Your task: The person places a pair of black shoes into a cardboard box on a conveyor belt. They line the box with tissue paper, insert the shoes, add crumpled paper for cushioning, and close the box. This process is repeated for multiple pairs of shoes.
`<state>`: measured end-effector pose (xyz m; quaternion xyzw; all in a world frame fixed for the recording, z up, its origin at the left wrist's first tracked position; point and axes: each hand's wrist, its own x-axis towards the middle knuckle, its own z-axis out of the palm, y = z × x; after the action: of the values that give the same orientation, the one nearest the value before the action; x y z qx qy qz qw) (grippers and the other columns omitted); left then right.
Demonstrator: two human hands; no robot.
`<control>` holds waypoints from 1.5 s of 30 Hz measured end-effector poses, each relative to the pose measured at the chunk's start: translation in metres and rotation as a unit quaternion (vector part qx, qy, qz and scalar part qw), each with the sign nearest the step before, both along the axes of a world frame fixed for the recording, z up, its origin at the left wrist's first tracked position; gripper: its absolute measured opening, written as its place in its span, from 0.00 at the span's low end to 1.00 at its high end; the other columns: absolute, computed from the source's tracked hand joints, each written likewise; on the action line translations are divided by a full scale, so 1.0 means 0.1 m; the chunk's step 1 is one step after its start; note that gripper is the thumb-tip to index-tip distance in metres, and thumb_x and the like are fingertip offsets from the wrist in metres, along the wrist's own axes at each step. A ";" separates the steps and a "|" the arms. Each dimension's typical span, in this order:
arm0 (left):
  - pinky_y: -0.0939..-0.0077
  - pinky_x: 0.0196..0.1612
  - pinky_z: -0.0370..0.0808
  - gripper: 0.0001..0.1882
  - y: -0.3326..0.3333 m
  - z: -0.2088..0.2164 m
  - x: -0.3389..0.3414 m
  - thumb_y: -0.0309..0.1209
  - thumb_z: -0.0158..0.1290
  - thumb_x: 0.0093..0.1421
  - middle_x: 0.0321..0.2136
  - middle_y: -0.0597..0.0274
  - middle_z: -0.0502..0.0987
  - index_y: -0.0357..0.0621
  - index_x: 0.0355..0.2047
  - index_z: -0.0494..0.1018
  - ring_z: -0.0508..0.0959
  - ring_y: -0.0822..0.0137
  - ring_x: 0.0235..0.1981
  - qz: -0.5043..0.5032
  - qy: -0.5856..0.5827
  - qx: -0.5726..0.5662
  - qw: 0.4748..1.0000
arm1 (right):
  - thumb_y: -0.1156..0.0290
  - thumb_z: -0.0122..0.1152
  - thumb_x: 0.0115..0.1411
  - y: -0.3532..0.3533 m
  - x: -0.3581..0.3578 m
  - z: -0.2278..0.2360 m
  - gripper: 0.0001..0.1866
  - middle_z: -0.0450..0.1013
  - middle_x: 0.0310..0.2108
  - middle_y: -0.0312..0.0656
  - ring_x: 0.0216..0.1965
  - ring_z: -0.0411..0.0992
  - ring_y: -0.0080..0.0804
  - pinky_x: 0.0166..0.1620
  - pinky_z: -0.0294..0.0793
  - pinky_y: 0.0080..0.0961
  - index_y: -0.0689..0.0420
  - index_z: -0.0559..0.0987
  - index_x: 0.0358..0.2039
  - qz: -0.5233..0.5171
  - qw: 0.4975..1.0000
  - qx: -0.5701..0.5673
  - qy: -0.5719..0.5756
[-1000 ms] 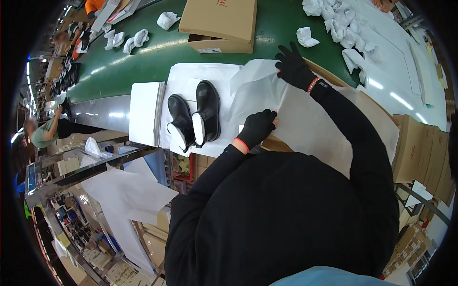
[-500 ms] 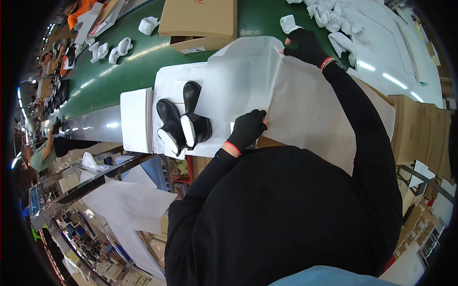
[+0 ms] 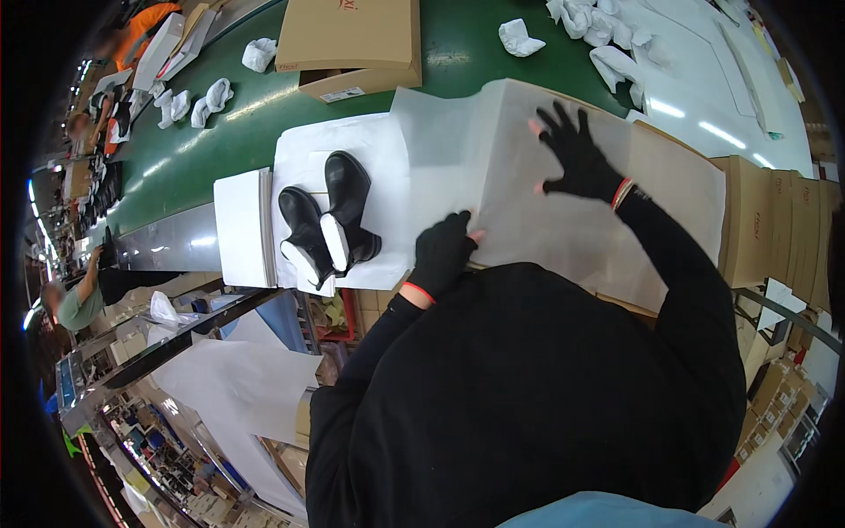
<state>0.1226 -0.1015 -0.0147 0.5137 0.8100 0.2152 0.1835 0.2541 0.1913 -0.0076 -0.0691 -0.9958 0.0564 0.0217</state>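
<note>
A pair of black boots point(image 3: 347, 189) with white patches near their heels lies on white paper point(image 3: 387, 145), left of my hands. To their right, a large sheet of thin white tissue paper point(image 3: 563, 211) spreads over an open cardboard box point(image 3: 678, 145), its left part overlapping the white paper. My left hand point(image 3: 443, 255), in a black fingerless glove, is closed at the sheet's near edge, fingertips and thumb together on the paper. My right hand point(image 3: 576, 158), gloved alike, is open with fingers spread over the sheet inside the box.
A brown lidded box point(image 3: 352, 40) stands on the green table point(image 3: 238, 132). Crumpled paper wads point(image 3: 521, 39) lie beyond. A white stack point(image 3: 242, 227) sits left of the boots; upright cartons point(image 3: 748, 220) stand at the right. Other people are at the far left.
My right hand has let go of the sheet's far corner and come nearer, its fingers now spread. The sheet has settled lower over the box. My left hand has shifted slightly left.
</note>
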 end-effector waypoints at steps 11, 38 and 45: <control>0.63 0.31 0.72 0.25 0.21 -0.05 -0.02 0.33 0.54 0.57 0.32 0.56 0.73 0.44 0.55 0.66 0.76 0.57 0.31 -0.021 0.005 0.055 0.998 | 0.39 0.70 0.35 -0.08 0.32 -0.69 0.66 0.43 0.67 0.56 0.68 0.39 0.57 0.61 0.38 0.69 0.57 0.46 0.67 -0.131 0.974 0.038 -0.182; 0.69 0.35 0.72 0.26 -2.03 -0.39 -1.21 0.45 0.58 0.57 0.32 0.50 0.78 0.37 0.47 0.72 0.78 0.58 0.34 0.470 0.046 0.130 0.872 | 0.43 0.76 0.27 -0.72 0.06 -0.64 0.75 0.35 0.68 0.59 0.68 0.35 0.59 0.58 0.44 0.73 0.60 0.39 0.67 -0.146 0.945 -0.028 -0.291; 0.67 0.51 0.71 0.23 -2.72 1.09 -1.80 0.39 0.49 0.61 0.45 0.49 0.74 0.33 0.51 0.68 0.74 0.60 0.46 0.484 -0.180 0.411 0.751 | 0.47 0.65 0.52 -0.41 0.03 -0.18 0.47 0.57 0.63 0.49 0.66 0.53 0.40 0.63 0.50 0.50 0.58 0.56 0.64 -0.142 0.920 -0.364 0.034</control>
<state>-0.0572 -0.3734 0.0941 0.0306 0.7355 0.6761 -0.0315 0.2575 0.1499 -0.0256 -0.2109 -0.8850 0.4134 0.0368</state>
